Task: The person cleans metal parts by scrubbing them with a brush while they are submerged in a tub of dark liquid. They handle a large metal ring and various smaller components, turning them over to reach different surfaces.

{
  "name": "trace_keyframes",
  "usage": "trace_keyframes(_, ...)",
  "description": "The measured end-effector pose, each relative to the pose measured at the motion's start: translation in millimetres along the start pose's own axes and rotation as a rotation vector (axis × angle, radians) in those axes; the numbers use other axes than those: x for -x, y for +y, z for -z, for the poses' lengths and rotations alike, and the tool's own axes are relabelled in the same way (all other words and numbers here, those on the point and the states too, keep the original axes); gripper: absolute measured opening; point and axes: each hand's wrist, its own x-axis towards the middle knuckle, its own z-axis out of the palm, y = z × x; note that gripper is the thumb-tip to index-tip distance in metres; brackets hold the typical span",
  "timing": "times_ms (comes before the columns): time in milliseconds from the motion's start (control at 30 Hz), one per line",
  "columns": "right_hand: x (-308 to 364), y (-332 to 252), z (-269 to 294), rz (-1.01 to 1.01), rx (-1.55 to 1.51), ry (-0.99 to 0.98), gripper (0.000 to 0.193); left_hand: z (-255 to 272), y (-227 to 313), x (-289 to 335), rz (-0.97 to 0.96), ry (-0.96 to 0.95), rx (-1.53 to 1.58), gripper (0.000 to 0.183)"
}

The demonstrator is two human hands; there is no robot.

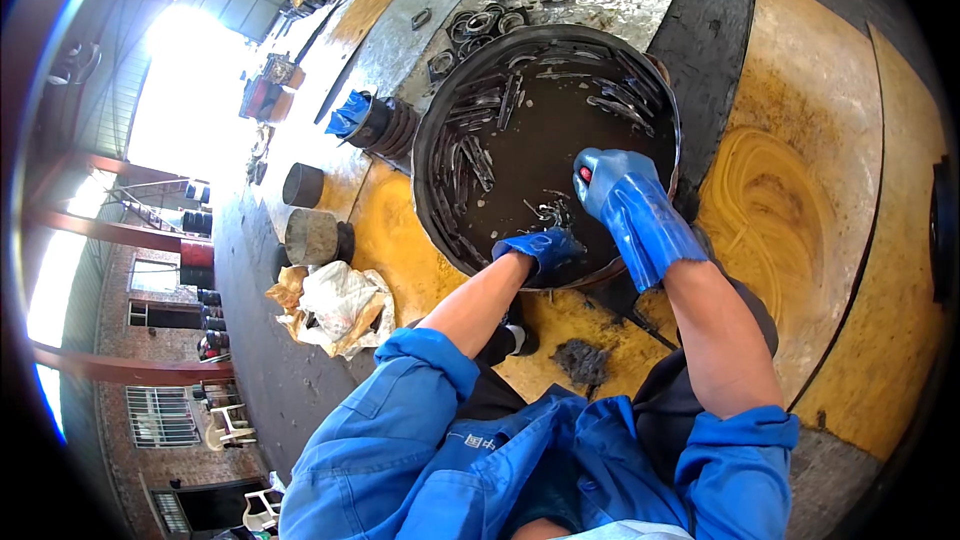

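Observation:
A wide round tub (425,155) of dark liquid (550,135) stands before me. Several black ring-like pieces (475,162) lean along its inner wall, partly sunk. My right hand (618,185), in a long blue rubber glove, is closed in a fist over the liquid. A small red end of the thing it grips (586,175) shows at the fist; the rest is hidden. My left hand (548,248), gloved in the same blue, reaches low over the tub's near side. Its fingers are hard to make out beside shiny, splashed liquid (552,212).
Black rings (485,25) lie in a heap beyond the tub. Left of it stand a stack of dark rings with blue gloves (350,115), a grey bucket (312,237) and a white sack (343,302). A dark clump (582,363) lies on yellow-stained floor sheets (775,190).

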Motion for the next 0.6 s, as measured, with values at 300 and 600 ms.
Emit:
trace_keyframes(300,2,7,1,-0.002,-0.038,0.057,0.018,-16,-5,-19,-0.207,0.248,-0.103,0.042)
trace_keyframes(600,5,14,8,0.011,-0.063,0.04,0.021,27,-71,-63,-0.02,0.427,-0.025,0.074)
